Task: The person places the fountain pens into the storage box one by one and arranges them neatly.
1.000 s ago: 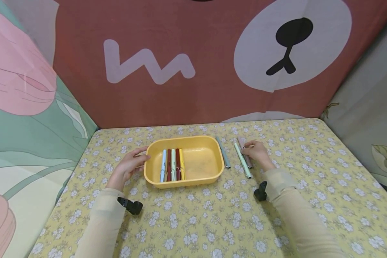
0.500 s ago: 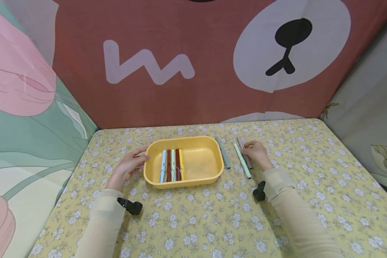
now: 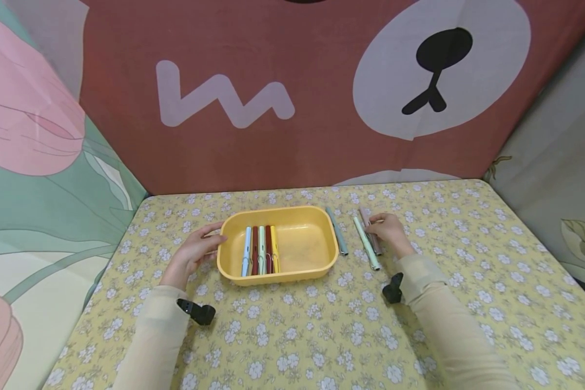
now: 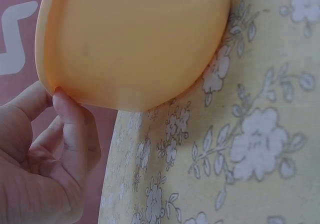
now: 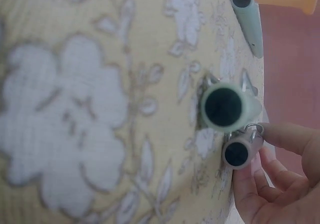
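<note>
My left hand (image 3: 195, 250) holds the left rim of a yellow plastic tray (image 3: 304, 246); in the left wrist view its thumb and finger meet at the tray's edge (image 4: 135, 106). Inside the tray's left half several capped pens lie side by side: light blue (image 3: 246, 252), dark red (image 3: 255, 249), mint, dark red and yellow (image 3: 274, 249). To the right of the tray, my right hand (image 3: 390, 233) pinches a mauve pen (image 5: 236, 154) that lies on the cloth. A loose mint pen (image 3: 365, 241) is just left of it, its dark round end facing the right wrist camera.
A teal pen (image 3: 338, 233) lies close against the tray's right side. Flowered yellow cloth (image 3: 292, 336) covers the table. A reddish-brown printed curtain (image 3: 322, 151) hangs behind the table's far edge. Each wrist carries a small black camera (image 3: 202, 313).
</note>
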A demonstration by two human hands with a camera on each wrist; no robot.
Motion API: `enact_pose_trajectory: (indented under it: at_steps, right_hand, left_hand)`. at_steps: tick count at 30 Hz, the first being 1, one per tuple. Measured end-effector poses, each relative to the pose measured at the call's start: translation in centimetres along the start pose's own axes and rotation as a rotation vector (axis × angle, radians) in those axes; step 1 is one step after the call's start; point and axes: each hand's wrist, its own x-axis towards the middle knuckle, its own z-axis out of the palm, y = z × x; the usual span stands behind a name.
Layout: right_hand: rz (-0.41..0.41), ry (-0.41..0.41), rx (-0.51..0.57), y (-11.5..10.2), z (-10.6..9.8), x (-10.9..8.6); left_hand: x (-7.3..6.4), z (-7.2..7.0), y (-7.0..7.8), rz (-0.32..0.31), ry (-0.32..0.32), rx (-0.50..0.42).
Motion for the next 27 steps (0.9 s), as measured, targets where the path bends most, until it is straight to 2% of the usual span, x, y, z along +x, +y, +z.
enact_pose_trajectory:
  at_steps: [8, 27]
  right_hand:
    - [-0.014, -0.021, 0.087, 0.1, -0.2, -0.3]
    - [0.052, -0.027, 0.199, -0.5, -1.1, -0.4]
  left_hand:
    - [-0.1, -0.1, 0.1, 0.010, -0.005, 0.001]
    - [0.0, 0.0, 0.0, -0.008, 0.012, 0.023]
